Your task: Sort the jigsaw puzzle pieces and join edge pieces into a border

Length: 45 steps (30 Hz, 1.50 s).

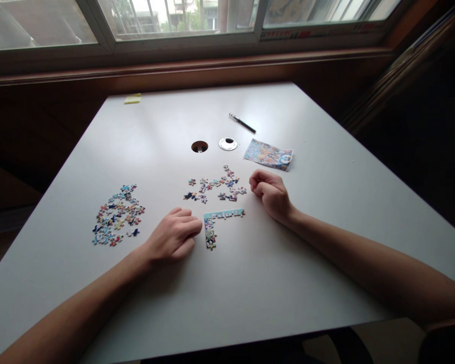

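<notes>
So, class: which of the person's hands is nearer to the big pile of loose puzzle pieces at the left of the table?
Left. The left hand rests just right of the pile, while the right hand lies farther right, beyond the joined corner section.

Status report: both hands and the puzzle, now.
Left hand curled on table, beside joined corner strip. Right hand loosely fisted, by loose pieces. Nothing between them.

The single head-worn camera looks forward and steeply down across the white table [288, 283] toward the window [182, 20], close above it.
</notes>
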Each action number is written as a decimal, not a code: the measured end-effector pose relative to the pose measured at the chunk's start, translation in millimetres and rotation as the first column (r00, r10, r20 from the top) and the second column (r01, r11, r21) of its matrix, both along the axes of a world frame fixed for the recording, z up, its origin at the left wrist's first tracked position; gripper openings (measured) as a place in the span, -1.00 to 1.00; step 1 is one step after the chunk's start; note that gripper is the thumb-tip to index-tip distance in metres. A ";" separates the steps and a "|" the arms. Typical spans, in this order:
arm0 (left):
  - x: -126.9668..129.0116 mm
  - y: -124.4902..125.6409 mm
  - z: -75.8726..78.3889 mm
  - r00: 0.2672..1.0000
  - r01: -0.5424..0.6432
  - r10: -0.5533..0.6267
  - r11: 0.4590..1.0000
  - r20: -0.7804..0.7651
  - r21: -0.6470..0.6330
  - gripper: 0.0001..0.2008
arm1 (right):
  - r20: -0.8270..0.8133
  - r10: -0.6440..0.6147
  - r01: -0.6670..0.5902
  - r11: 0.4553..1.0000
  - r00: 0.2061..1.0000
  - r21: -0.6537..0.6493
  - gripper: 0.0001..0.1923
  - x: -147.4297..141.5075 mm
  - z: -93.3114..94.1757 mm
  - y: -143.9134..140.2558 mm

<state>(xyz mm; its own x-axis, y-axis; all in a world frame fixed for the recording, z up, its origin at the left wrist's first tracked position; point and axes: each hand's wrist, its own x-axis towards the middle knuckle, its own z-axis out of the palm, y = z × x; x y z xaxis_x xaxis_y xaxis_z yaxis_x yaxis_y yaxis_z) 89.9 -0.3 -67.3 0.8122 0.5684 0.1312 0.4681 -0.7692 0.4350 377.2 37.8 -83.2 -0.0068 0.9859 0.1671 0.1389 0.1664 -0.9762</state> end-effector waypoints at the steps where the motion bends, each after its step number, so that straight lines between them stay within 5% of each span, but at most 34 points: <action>1: 0.1 0.0 0.2 1.000 0.000 0.000 1.000 0.005 -0.002 -0.82 | 0.000 0.001 -0.001 1.000 1.000 -0.001 -0.92 0.1 0.0 -0.1; 45: 0.3 -1.0 -1.3 1.000 0.005 -0.005 1.000 -0.003 0.006 -0.81 | -0.010 0.011 -0.011 1.000 1.000 -0.015 -0.91 0.1 0.2 -0.1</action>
<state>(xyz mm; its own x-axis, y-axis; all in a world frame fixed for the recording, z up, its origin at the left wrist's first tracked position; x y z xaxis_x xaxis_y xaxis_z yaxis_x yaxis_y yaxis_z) 90.2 -1.3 -68.6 0.8156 0.5632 0.1323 0.4651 -0.7743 0.4291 377.3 37.7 -83.0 -0.0161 0.9882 0.1525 0.1277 0.1533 -0.9799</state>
